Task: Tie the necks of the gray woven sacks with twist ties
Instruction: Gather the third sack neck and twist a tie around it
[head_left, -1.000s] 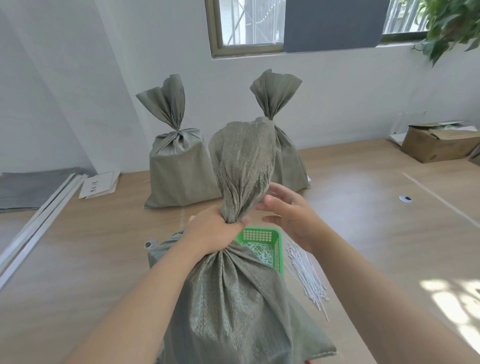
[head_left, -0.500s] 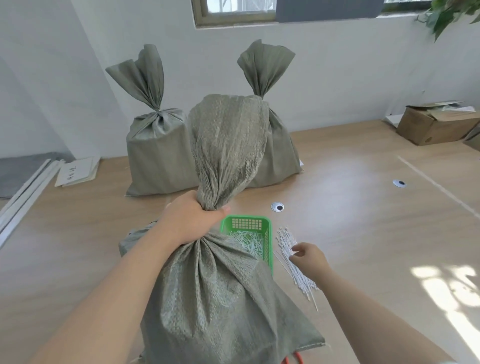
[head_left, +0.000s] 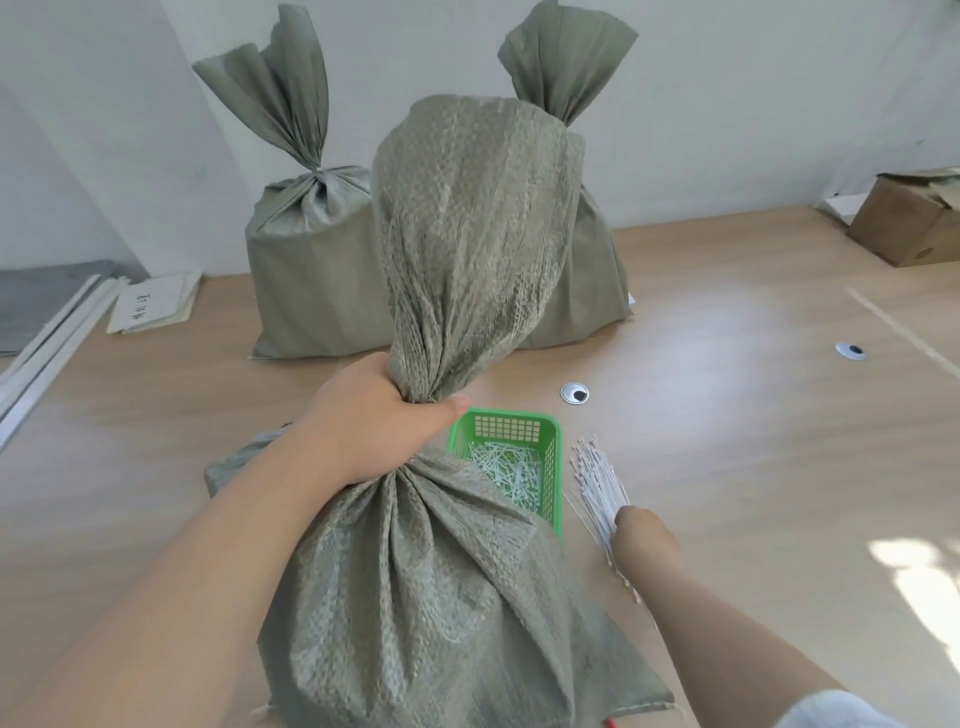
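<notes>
Near the desk's front edge, your left hand (head_left: 374, 421) clamps the gray woven sack's neck (head_left: 428, 384) while your right hand (head_left: 641, 535), its fingers hidden so I cannot tell their state, rests on the loose twist ties (head_left: 597, 478); pinch several and the bundle may scatter.

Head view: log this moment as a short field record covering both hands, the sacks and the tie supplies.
left hand: left hand, grip closed around the gathered neck of the near sack
right hand: right hand, on the loose white twist ties; finger closure hidden
near sack: neck untied
rear sacks: left rear sack and right rear sack, necks cinched, upright by the wall
basket: green basket holding short white pieces
surface: wooden tabletop
</notes>
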